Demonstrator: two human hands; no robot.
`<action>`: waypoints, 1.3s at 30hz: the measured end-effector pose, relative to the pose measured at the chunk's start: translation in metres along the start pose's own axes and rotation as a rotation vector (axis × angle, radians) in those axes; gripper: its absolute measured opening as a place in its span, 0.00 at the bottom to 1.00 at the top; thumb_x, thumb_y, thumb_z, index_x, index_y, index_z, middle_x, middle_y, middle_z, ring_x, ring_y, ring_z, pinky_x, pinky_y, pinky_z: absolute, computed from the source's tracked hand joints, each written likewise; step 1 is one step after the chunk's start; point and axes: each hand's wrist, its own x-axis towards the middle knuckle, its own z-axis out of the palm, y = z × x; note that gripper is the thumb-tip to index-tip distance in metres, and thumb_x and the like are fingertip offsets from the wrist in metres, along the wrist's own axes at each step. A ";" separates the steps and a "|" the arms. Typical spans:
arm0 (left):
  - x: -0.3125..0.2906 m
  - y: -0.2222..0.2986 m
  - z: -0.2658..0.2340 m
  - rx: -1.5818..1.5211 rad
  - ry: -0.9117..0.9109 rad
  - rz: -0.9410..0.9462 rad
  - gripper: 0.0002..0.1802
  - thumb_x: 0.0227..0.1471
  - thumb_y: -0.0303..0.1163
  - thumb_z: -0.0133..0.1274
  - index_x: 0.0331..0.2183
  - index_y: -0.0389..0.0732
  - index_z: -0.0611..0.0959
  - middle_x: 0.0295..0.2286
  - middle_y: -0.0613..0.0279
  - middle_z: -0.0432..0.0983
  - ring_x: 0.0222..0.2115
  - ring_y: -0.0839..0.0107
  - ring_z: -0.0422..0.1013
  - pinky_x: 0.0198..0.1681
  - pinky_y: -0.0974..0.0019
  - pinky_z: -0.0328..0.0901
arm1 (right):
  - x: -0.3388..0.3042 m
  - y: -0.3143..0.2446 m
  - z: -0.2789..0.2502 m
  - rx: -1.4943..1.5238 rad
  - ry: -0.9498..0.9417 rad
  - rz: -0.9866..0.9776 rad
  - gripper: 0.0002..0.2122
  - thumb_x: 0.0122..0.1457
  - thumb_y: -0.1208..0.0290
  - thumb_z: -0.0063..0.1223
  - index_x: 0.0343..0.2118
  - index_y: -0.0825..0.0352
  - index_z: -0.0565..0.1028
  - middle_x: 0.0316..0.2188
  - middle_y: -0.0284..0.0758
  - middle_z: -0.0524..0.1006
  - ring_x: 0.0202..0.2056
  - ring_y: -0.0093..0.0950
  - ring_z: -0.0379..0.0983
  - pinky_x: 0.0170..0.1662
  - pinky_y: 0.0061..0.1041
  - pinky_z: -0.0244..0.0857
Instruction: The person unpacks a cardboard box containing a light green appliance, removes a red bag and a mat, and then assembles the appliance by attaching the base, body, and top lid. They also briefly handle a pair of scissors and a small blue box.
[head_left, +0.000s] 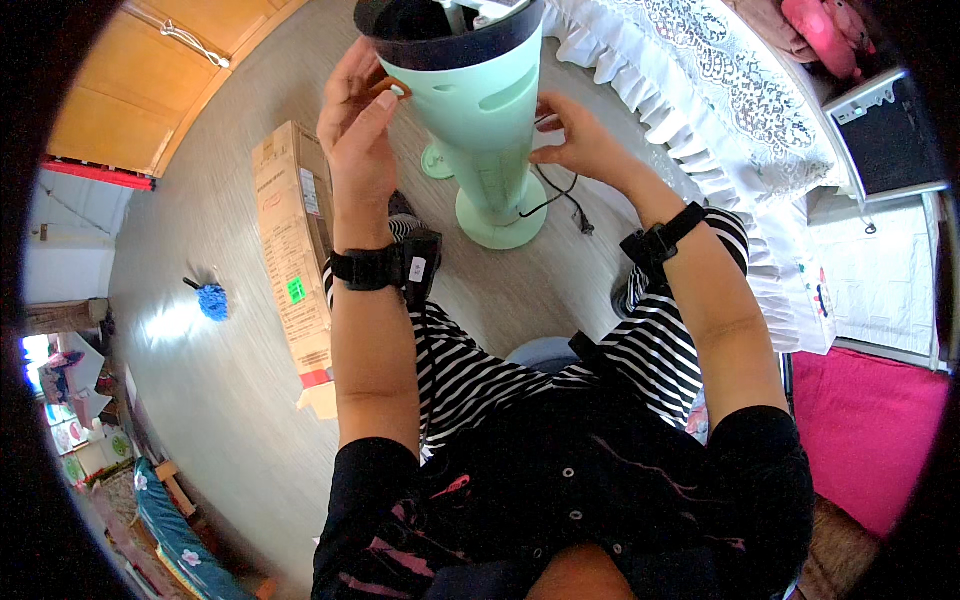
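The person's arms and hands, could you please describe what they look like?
Short black sleeves leave both forearms bare. The left hand and right hand are gloveless; each has a black wrist strap with a black block, the left one carrying a white label.

Lines of small dark print run down the cardboard box [280, 235], too small and blurred to make out. A white label [309, 190] on its side and a bright green sticker [295, 290] lower down (the sticker bears dark marks) are just as unclear, and so is the little white tag [417, 269] on the black wrist strap [362, 268] at the left.
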 end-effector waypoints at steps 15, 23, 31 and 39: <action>-0.009 0.006 -0.015 0.459 0.081 0.062 0.08 0.43 0.25 0.59 0.31 0.39 0.82 0.36 0.56 0.76 0.40 0.67 0.71 0.43 0.67 0.65 | 0.011 0.127 0.087 -0.750 -0.634 0.443 0.33 0.42 0.65 0.56 0.54 0.69 0.62 0.53 0.47 0.63 0.56 0.41 0.58 0.56 0.34 0.56; -0.013 0.022 -0.028 0.689 -0.062 -0.043 0.12 0.44 0.29 0.59 0.35 0.41 0.79 0.39 0.60 0.74 0.40 0.67 0.70 0.42 0.67 0.65 | -0.024 0.176 0.157 -0.891 -0.769 0.460 0.40 0.47 0.62 0.52 0.62 0.67 0.47 0.63 0.47 0.43 0.64 0.46 0.32 0.64 0.40 0.31; -0.007 0.021 -0.037 0.770 -0.145 0.052 0.12 0.39 0.34 0.62 0.26 0.38 0.78 0.30 0.57 0.75 0.31 0.62 0.70 0.35 0.65 0.64 | -0.028 0.216 0.181 -0.923 -0.653 0.378 0.42 0.41 0.60 0.58 0.60 0.66 0.51 0.59 0.44 0.53 0.61 0.43 0.44 0.62 0.42 0.41; -0.002 0.016 -0.034 0.906 -0.152 -0.013 0.15 0.40 0.37 0.63 0.24 0.36 0.78 0.21 0.56 0.73 0.21 0.61 0.68 0.27 0.64 0.64 | -0.049 0.211 0.168 -0.757 -0.600 0.401 0.15 0.49 0.67 0.49 0.40 0.66 0.73 0.35 0.42 0.77 0.38 0.42 0.72 0.43 0.39 0.64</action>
